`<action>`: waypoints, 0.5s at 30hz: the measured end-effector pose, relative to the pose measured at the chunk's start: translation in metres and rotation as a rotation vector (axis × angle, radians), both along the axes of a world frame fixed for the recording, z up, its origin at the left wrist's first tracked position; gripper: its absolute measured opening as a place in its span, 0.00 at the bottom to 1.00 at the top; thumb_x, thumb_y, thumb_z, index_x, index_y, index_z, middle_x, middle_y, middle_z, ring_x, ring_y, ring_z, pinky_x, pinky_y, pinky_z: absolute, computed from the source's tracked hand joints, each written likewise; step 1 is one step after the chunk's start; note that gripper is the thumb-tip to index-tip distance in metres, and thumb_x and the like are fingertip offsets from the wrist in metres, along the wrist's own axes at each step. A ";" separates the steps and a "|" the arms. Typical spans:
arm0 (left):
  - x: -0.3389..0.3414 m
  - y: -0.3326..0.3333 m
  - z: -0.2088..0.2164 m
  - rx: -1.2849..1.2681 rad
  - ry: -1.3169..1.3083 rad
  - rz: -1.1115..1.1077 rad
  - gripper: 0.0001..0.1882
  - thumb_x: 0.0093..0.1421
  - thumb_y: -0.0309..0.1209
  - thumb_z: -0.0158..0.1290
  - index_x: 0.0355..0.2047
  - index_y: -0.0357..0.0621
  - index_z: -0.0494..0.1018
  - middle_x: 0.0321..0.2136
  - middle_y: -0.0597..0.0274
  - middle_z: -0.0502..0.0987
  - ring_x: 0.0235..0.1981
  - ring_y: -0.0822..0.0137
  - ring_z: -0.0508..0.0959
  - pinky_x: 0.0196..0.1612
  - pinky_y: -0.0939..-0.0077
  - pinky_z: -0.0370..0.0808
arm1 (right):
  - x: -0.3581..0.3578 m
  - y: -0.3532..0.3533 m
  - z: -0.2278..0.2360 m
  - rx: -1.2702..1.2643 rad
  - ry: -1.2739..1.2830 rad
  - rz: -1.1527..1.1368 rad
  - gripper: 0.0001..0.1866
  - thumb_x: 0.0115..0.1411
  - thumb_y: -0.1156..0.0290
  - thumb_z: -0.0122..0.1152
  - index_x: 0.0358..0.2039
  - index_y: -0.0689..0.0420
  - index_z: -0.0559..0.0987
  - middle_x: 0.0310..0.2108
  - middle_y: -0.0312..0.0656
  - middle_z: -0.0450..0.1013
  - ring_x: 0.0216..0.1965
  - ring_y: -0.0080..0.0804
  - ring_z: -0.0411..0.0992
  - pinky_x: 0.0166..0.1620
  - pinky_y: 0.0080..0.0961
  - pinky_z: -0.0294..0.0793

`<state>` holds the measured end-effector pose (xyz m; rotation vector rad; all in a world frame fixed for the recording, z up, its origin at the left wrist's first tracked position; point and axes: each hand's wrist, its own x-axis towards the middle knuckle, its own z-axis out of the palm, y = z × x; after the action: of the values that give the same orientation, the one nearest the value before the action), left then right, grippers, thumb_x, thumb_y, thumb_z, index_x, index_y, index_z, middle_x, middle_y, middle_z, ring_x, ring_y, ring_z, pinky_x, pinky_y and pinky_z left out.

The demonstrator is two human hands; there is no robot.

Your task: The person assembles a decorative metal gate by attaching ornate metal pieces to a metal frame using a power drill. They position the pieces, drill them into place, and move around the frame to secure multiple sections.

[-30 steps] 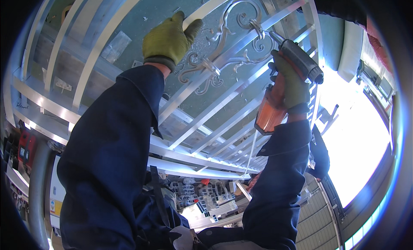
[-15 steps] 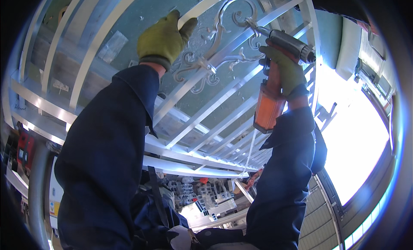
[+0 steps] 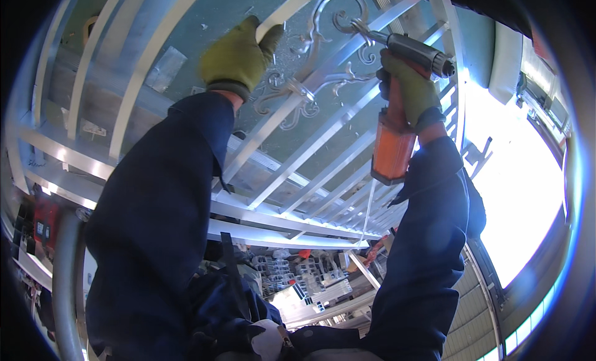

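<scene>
My left hand (image 3: 234, 55), in an olive work glove, is closed around a pale metal bar (image 3: 289, 7) of a large railing frame. In my gloved right hand (image 3: 411, 88) is an orange and grey rivet gun (image 3: 393, 144), held by its grip, with a thin pale line hanging under its base. Its nose points left and meets the upper curl of a silver scroll ornament (image 3: 316, 26). The ornament lies across the bars, with a collar (image 3: 300, 88) about one of them. What exactly the nose tip touches is too small to tell.
Parallel bars (image 3: 292, 165) run down to two long rails (image 3: 279, 221). Beneath lies a greenish surface with scraps and a clear plastic piece (image 3: 166, 69). Stacked metal parts (image 3: 298, 271) stand beyond the rails, a grey pipe (image 3: 66, 280) at the left, and a bright opening (image 3: 515, 187) at the right.
The view has shifted slightly. The rivet gun has tilted a little more upright, its nose still at the scroll's upper curl. My left hand keeps its hold on the bar.
</scene>
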<state>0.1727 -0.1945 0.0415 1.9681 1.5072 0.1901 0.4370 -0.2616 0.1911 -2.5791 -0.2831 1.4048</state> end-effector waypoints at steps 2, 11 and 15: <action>0.003 -0.001 -0.004 0.096 -0.043 0.018 0.32 0.68 0.64 0.44 0.44 0.47 0.77 0.38 0.46 0.84 0.38 0.41 0.84 0.41 0.46 0.81 | 0.005 0.002 -0.001 -0.024 0.016 0.009 0.22 0.64 0.56 0.67 0.54 0.56 0.81 0.43 0.38 0.81 0.39 0.23 0.78 0.42 0.24 0.76; 0.008 -0.006 0.002 -0.098 -0.077 0.071 0.32 0.69 0.61 0.45 0.50 0.44 0.74 0.38 0.46 0.82 0.38 0.43 0.83 0.39 0.49 0.79 | 0.034 -0.039 -0.039 0.302 0.064 -0.064 0.16 0.62 0.56 0.68 0.45 0.52 0.84 0.31 0.32 0.77 0.30 0.22 0.72 0.35 0.23 0.71; 0.008 -0.004 0.016 -0.187 -0.043 0.062 0.29 0.69 0.57 0.48 0.50 0.42 0.75 0.38 0.46 0.83 0.36 0.44 0.84 0.38 0.50 0.79 | 0.042 -0.040 -0.046 0.223 0.091 -0.156 0.22 0.63 0.55 0.66 0.56 0.47 0.81 0.28 0.28 0.73 0.24 0.18 0.66 0.27 0.19 0.64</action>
<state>0.1805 -0.1990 0.0571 1.7607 1.5024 0.1127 0.4789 -0.3011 0.1449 -2.2988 -0.2068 1.3473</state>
